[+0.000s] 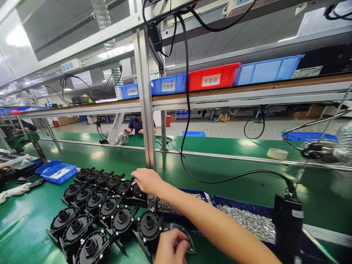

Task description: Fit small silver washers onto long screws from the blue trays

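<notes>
Head view: the right hand (147, 179) reaches forward across the green table (33, 220) and rests its fingers on a black round pump housing (134, 192) at the far right end of a cluster of like housings (90, 205). The fingers lie flat over the part, and whether they pinch it cannot be told. The housings sit in slanted rows, touching or nearly so, each with a raised hub in the middle and a short nozzle pointing up and right. At the bottom edge the left hand (172, 249) is curled, its grip pressed together on a dark thin ring-shaped piece (183, 234), just beside the nearest housing (149, 224). Under the right forearm stand two dark blue trays of small silvery screws (247, 220), side by side. Right of them a black boxy device (287, 223) stands upright with a black cable (220, 179) running up to the frame overhead. Further left lies a shallow blue tray (59, 172), and a white glove (13, 192) near the left edge. On the shelf above sit blue bins (169, 84) and a red bin (213, 77) with labels. A roll of tape (277, 154) lies far right.
</notes>
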The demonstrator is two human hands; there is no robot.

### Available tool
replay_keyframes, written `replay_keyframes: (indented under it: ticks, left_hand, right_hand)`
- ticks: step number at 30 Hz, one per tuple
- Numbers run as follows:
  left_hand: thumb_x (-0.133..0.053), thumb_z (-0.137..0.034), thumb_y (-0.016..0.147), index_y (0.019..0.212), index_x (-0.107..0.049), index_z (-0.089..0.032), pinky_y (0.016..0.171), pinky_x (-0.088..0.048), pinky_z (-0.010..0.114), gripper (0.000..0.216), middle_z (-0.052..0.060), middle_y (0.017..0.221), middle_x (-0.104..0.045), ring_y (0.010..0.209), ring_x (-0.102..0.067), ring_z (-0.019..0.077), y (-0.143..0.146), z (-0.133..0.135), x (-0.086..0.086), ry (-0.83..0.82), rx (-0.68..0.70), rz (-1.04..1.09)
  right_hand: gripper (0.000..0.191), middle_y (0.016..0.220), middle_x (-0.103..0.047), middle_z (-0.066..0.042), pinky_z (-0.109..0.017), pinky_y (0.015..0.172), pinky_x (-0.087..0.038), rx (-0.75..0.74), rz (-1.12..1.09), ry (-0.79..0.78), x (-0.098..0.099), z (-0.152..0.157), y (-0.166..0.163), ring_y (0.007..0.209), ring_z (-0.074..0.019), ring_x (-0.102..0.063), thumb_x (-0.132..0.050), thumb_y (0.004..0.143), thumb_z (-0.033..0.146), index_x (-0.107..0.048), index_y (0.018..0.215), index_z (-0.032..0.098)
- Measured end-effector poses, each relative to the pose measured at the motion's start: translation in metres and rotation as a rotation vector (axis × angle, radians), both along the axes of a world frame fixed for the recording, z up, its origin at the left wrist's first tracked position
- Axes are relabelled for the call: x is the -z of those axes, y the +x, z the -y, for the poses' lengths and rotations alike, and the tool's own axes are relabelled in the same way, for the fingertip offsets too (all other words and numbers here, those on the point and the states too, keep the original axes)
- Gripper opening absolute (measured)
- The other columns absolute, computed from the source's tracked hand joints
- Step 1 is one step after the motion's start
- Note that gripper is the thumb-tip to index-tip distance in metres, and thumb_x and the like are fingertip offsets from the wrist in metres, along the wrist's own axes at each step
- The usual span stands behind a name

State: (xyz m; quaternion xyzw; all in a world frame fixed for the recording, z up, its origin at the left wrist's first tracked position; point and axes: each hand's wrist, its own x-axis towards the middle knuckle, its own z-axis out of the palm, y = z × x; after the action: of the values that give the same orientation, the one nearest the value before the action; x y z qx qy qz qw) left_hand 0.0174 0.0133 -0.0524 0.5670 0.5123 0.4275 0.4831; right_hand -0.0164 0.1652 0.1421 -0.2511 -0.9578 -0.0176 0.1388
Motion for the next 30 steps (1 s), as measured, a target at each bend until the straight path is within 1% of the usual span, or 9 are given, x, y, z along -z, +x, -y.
replay_keyframes:
  ticks: [4,7,10,14,16,20,23,27,30]
  left_hand:
    - [-0.060,-0.044,0.092,0.088,-0.065,-0.015,0.048,-0.034,0.022,0.029,-0.002,0.061,-0.053,0.048,-0.050,0.0124,-0.002,0.005,-0.017,0.027,0.006,-0.017]
    - [-0.056,-0.045,0.097,0.087,-0.063,-0.016,0.052,-0.037,0.022,0.032,0.000,0.068,-0.057,0.054,-0.051,0.0125,-0.003,0.010,-0.028,0.057,0.056,0.015]
    - [-0.057,-0.048,0.098,0.089,-0.064,-0.016,0.053,-0.038,0.021,0.034,0.000,0.072,-0.059,0.056,-0.052,0.0120,-0.004,0.013,-0.033,0.042,0.076,0.007]
    - [-0.057,-0.052,0.097,0.091,-0.064,-0.016,0.053,-0.039,0.020,0.036,0.000,0.069,-0.058,0.055,-0.051,0.0117,-0.003,0.015,-0.039,-0.010,0.055,-0.027]
    - [-0.057,-0.054,0.097,0.092,-0.065,-0.016,0.053,-0.040,0.020,0.039,-0.001,0.068,-0.058,0.055,-0.052,0.0120,-0.002,0.016,-0.040,-0.029,0.052,-0.053]
    - [-0.058,-0.059,0.096,0.096,-0.067,-0.016,0.054,-0.043,0.021,0.044,0.001,0.070,-0.061,0.057,-0.053,0.0125,-0.003,0.016,-0.042,-0.068,0.052,-0.078]
    - [-0.057,-0.062,0.096,0.100,-0.068,-0.016,0.055,-0.045,0.021,0.047,0.002,0.073,-0.062,0.058,-0.056,0.0128,-0.004,0.016,-0.042,-0.100,0.067,-0.071]
    - [-0.059,-0.068,0.093,0.098,-0.070,-0.014,0.055,-0.048,0.021,0.055,0.005,0.075,-0.065,0.059,-0.058,0.0132,-0.005,0.017,-0.042,-0.174,0.079,-0.039]
    - [-0.065,-0.073,0.087,0.095,-0.071,-0.012,0.053,-0.047,0.021,0.061,0.001,0.061,-0.060,0.053,-0.055,0.0121,-0.003,0.017,-0.042,-0.244,0.062,0.026]
  right_hand:
    - [0.016,0.104,-0.076,-0.007,-0.030,0.082,-0.051,0.040,-0.138,-0.072,0.020,0.057,0.114,0.096,-0.0230,-0.070,-0.057,0.107,0.022,-0.072,0.112,0.019]
    - [0.008,0.081,-0.077,0.003,-0.024,0.067,-0.046,-0.023,-0.100,-0.219,0.042,0.103,0.191,0.074,-0.0177,-0.071,-0.076,0.093,0.019,-0.078,0.089,0.026]
    - [0.013,0.069,-0.074,0.005,-0.025,0.056,-0.038,-0.030,-0.050,-0.409,0.065,0.138,0.236,0.062,-0.0177,-0.069,-0.086,0.081,0.017,-0.078,0.082,0.028]
    - [0.041,0.068,-0.074,0.007,-0.025,0.058,-0.039,-0.049,0.008,-0.555,0.093,0.157,0.250,0.064,-0.0184,-0.070,-0.081,0.066,-0.003,-0.077,0.092,0.028]
    - [0.046,0.068,-0.073,0.009,-0.023,0.060,-0.040,-0.104,-0.002,-0.608,0.104,0.158,0.248,0.065,-0.0170,-0.069,-0.080,0.063,-0.009,-0.076,0.092,0.027]
    - [0.022,0.069,-0.072,0.006,-0.023,0.058,-0.040,-0.030,-0.125,-0.627,0.118,0.154,0.247,0.062,-0.0153,-0.067,-0.093,0.078,0.014,-0.074,0.083,0.023]
    - [0.023,0.079,-0.075,0.004,-0.024,0.063,-0.046,0.021,-0.145,-0.624,0.123,0.152,0.250,0.070,-0.0182,-0.070,-0.094,0.081,0.024,-0.074,0.094,0.025]
    - [0.029,0.085,-0.075,0.001,-0.028,0.054,-0.045,0.086,-0.041,-0.438,0.145,0.159,0.247,0.068,-0.0220,-0.072,-0.097,0.076,0.027,-0.071,0.086,0.023]
    - [0.023,0.081,-0.071,-0.003,-0.031,0.043,-0.036,0.076,-0.011,-0.269,0.163,0.165,0.243,0.057,-0.0218,-0.067,-0.086,0.087,0.029,-0.066,0.080,0.020]
